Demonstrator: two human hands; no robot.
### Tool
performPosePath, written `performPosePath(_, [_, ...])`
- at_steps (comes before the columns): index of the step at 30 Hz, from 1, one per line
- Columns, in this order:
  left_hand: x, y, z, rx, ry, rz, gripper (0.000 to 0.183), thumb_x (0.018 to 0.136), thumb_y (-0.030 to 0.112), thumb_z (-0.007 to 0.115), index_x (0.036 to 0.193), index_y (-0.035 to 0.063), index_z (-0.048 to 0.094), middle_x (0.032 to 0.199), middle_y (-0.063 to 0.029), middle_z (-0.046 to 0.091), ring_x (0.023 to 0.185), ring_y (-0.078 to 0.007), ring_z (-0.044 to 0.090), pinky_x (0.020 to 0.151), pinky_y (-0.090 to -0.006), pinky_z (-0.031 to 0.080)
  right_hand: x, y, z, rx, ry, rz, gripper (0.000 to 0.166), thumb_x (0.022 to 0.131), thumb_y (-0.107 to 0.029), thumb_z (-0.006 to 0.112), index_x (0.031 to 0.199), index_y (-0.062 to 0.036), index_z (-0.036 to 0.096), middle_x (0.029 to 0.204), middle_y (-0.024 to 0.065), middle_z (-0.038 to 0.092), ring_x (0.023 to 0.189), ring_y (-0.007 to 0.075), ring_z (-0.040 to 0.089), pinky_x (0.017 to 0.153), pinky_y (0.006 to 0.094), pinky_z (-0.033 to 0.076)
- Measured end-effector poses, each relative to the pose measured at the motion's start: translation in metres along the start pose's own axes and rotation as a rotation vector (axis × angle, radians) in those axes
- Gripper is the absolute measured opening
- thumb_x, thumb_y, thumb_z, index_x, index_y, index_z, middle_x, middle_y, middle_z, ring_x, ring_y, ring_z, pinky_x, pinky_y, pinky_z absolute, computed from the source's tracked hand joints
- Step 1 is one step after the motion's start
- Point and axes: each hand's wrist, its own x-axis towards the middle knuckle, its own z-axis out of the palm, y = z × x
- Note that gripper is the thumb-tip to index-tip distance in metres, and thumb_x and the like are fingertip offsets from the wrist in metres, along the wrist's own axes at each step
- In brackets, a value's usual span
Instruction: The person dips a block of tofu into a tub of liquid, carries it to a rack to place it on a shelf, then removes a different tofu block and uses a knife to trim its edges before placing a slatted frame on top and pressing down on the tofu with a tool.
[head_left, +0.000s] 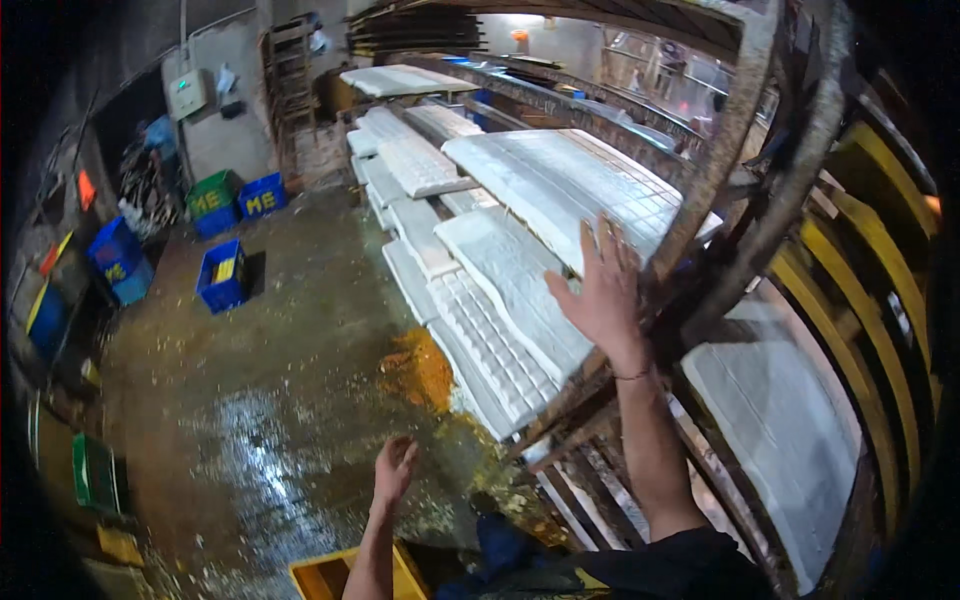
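Observation:
My right hand (606, 289) is raised with its fingers apart, holding nothing, in front of the near end of a large white slab (562, 176). Whether its fingertips touch the slab or the rusty frame post beside it, I cannot tell. Left of and below that hand lies another white slab with a wavy edge (502, 277), and beside it a ridged white slab (487, 337). Low in the picture, my left hand (396, 465) hangs over the wet floor with its fingers loosely bent and nothing seen in it. Below it stands a yellow crate (322, 574).
A rusty metal post (720, 142) rises just right of my right hand. Yellow curved bars (832, 330) and a white slab (780, 435) are further right. On the wet floor (285, 375) stand a blue crate (222, 277) and orange spillage (424, 367).

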Motion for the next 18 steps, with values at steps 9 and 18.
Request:
performPosePath(9, [0.328,0.315,0.128,0.455,-0.222,0.913,0.044,0.094,0.028,0.061,0.129,0.0015,0.055,0.129,-0.0216,0.056,0.123,-0.0378,0.050,0.104,-0.0430,0.038,0.034,0.006,-0.007,0.019,-0.429,0.257,0.073,0.085,-0.047,0.067,0.136,0.0019,0.051,0.142,0.0239,0.047,0.136,0.0374,0.039,0.114,0.0464,0.029])
performPosePath(18, [0.484,0.371,0.206,1.001,-0.871,1.262,0.055,0.102,0.040,0.039,0.145,0.0072,0.042,0.154,-0.0114,0.036,0.144,-0.0358,0.028,0.116,-0.0482,0.022,0.101,0.040,0.039,-0.176,-0.409,0.639,0.065,0.094,-0.040,0.060,0.138,0.0057,0.046,0.144,0.0282,0.042,0.139,0.0399,0.034,0.115,0.0462,0.026])
